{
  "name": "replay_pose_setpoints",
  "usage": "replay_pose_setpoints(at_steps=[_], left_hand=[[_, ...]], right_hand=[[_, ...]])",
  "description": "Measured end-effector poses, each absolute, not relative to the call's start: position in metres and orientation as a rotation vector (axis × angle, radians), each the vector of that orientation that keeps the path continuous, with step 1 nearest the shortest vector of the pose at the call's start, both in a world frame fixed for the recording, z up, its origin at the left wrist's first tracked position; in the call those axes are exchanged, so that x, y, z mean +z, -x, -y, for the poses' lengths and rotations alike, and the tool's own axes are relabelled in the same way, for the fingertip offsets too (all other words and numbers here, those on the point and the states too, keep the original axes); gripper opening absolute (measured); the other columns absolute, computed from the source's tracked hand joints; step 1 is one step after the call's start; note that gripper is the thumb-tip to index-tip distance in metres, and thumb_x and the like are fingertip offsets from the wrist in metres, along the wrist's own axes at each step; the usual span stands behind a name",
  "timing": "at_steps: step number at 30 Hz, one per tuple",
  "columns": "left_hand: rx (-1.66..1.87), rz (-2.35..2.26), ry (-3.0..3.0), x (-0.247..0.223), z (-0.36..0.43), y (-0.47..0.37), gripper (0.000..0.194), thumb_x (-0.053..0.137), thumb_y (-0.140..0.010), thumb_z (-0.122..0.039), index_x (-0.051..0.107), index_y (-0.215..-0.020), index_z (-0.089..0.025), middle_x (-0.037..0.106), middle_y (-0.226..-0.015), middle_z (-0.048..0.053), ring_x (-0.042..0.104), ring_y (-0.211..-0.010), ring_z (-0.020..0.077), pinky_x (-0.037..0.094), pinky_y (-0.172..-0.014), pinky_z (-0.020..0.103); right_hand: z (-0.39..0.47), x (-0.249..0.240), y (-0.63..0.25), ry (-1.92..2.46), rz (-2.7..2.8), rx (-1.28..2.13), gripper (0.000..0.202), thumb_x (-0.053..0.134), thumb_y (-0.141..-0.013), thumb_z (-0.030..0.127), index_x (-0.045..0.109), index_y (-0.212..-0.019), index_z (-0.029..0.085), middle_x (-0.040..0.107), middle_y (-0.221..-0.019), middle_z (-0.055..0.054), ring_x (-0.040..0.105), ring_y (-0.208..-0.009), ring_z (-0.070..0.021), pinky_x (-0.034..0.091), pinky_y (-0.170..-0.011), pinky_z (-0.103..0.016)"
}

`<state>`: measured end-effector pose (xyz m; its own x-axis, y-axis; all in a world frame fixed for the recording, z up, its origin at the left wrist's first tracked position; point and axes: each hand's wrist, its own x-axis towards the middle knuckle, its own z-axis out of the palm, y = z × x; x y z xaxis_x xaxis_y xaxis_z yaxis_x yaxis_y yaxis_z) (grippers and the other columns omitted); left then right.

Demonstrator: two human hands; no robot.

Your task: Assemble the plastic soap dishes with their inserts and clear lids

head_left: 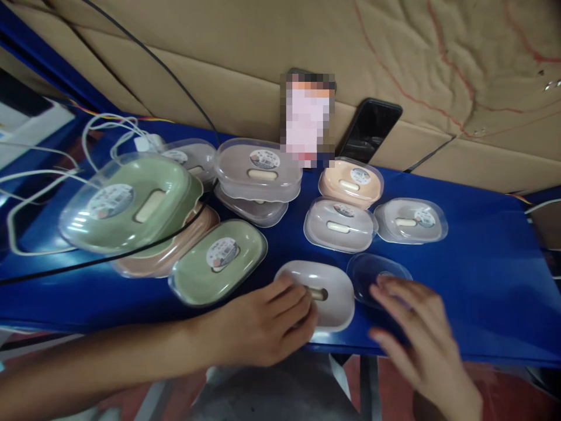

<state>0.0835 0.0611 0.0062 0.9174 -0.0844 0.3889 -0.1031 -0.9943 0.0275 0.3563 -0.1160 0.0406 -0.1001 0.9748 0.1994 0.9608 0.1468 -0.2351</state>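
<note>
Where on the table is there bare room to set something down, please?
The widest bare patch of the table borders the rightmost lidded dish and the right hand. Narrower: between the front green dish and the open pale dish. Stacked dishes and cables crowd the left.

The lone view looks forward and down from the person's head. The bench (473, 280) fills its middle, close.

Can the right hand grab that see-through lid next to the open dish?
Probably yes: the right hand is already at the clear lid, its fingers look spread, and no dish is stacked on top of the lid.
</note>
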Motion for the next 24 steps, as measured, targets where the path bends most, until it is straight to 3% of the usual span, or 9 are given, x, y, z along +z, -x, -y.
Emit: replay_pose_setpoints(at_steps=[3,6,9,14,20,24], left_hand=[[0.583,-0.039,-3.015,0.007,-0.058,-0.081,0.025,0.063,-0.106,-0.022,0.071,-0.128,-0.015,0.075,-0.129,0.012,0.068,-0.121,0.0262,0.049,-0.115,0.047],[0.752,-0.328,-2.919,-0.002,-0.039,-0.072,0.030,0.065,-0.103,-0.015,0.069,-0.132,-0.022,0.072,-0.137,0.011,0.063,-0.133,0.0274,0.045,-0.120,0.050],[0.903,-0.530,-2.770,-0.013,-0.015,-0.065,0.033,0.071,-0.099,-0.011,0.070,-0.129,-0.027,0.073,-0.132,0.008,0.063,-0.133,0.0250,0.043,-0.123,0.048],[0.709,-0.565,-2.754,-0.017,-0.004,-0.063,0.030,0.072,-0.103,-0.023,0.069,-0.134,-0.022,0.070,-0.146,0.009,0.061,-0.139,0.0285,0.043,-0.123,0.048],[0.679,-0.581,-2.727,-0.012,-0.013,-0.060,0.011,0.066,-0.104,-0.015,0.073,-0.111,-0.021,0.077,-0.132,0.006,0.072,-0.112,0.0234,0.049,-0.110,0.046],[0.631,-0.592,-2.756,-0.011,-0.019,-0.066,0.012,0.061,-0.106,-0.014,0.072,-0.109,-0.018,0.072,-0.139,0.013,0.067,-0.129,0.0285,0.049,-0.112,0.049]], right_hand=[[0.098,0.027,-0.321,1.685,2.221,0.096,0.046,0.059,-0.111,0.046,0.062,-0.150,0.023,0.077,-0.137,-0.007,0.069,-0.128,-0.0257,0.042,-0.120,-0.048],[0.086,0.018,-0.313,1.629,2.168,0.092,0.034,0.065,-0.108,0.029,0.067,-0.141,0.020,0.081,-0.129,-0.004,0.072,-0.120,-0.0218,0.042,-0.119,-0.045],[0.095,0.022,-0.330,1.580,2.112,0.107,0.042,0.074,-0.102,0.022,0.067,-0.143,0.019,0.081,-0.127,-0.007,0.072,-0.121,-0.0245,0.049,-0.113,-0.046],[0.145,0.031,-0.377,1.758,1.920,-0.092,0.058,0.077,-0.095,0.014,0.066,-0.150,0.030,0.080,-0.127,-0.007,0.074,-0.117,-0.0314,0.056,-0.102,-0.052],[0.199,-0.001,-0.427,2.109,1.583,-0.373,0.047,0.071,-0.100,0.020,0.069,-0.146,0.030,0.078,-0.129,-0.009,0.074,-0.121,-0.0375,0.056,-0.106,-0.059],[0.194,-0.008,-0.438,2.175,1.564,-0.396,0.044,0.066,-0.103,0.025,0.067,-0.148,0.026,0.076,-0.135,-0.012,0.071,-0.127,-0.0382,0.054,-0.109,-0.060]])
